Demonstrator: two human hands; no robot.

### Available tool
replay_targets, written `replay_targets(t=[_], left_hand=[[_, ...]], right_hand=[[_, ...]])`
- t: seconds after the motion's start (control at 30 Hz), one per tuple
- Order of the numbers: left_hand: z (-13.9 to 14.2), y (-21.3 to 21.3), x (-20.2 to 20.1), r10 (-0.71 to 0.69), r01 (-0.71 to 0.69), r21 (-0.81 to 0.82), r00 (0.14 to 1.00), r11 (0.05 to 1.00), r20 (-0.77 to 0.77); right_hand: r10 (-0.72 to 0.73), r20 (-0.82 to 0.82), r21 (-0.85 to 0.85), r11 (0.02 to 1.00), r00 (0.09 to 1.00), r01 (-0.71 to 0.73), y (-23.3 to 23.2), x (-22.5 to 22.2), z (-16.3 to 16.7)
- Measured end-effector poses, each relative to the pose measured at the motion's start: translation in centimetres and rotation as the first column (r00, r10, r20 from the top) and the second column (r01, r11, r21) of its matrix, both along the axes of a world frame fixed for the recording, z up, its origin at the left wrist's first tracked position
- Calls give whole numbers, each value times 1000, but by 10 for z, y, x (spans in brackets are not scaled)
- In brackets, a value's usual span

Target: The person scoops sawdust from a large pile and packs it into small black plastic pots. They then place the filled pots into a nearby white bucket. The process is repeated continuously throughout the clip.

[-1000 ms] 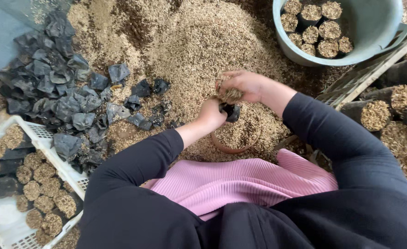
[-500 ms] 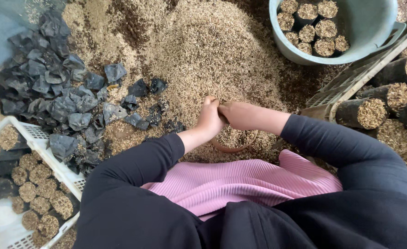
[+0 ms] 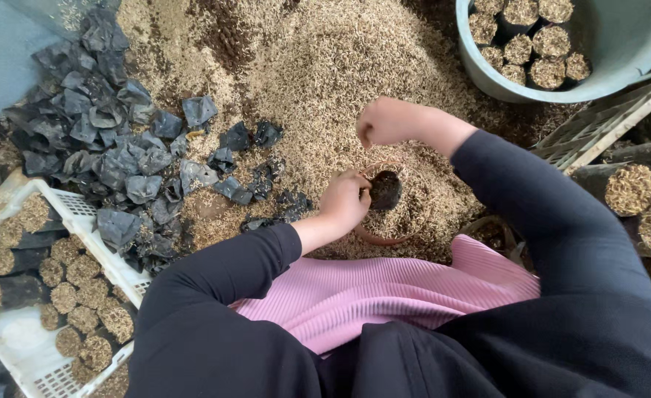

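1. The left hand [image 3: 346,200] is low and near the body, its fingers curled in a loose grip and its wrist bent inward.
2. The right hand [image 3: 384,121] is raised farther out and closed into a fist, knuckles up.
3. Both forearms wear dark sleeves, with bare wrists showing.

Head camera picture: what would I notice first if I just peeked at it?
Probably the big tan heap of husks filling the middle, with the left hand holding a small black bag open and the right hand in a fist just above it. Next, the pile of empty black bags on the left, and the blue tub of filled ones at top right.
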State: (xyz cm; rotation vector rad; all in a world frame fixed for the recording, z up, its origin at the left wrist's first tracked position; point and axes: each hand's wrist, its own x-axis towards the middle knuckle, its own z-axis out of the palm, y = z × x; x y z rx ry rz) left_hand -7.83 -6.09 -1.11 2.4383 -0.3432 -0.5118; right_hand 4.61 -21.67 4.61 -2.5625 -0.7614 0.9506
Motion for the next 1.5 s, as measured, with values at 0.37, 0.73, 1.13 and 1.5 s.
replay_targets(t=[0.37, 0.73, 1.13, 1.5], left_hand=[[-6, -2, -10, -218, 233, -92, 965, 968, 149], [-15, 1, -6, -94, 117, -313, 992, 942, 90], [7, -17, 0, 58, -162, -380, 961, 911, -271], [9, -23, 1, 146, -295, -267, 874, 918, -464]], right_hand=[[644, 288, -205, 764, 709, -611, 63, -1, -97], [-44, 171, -40, 998, 984, 52, -37, 18, -130], [-538, -425, 24, 797, 728, 603, -58, -6, -53], [-429, -264, 11, 894, 864, 448, -21, -89, 12]])
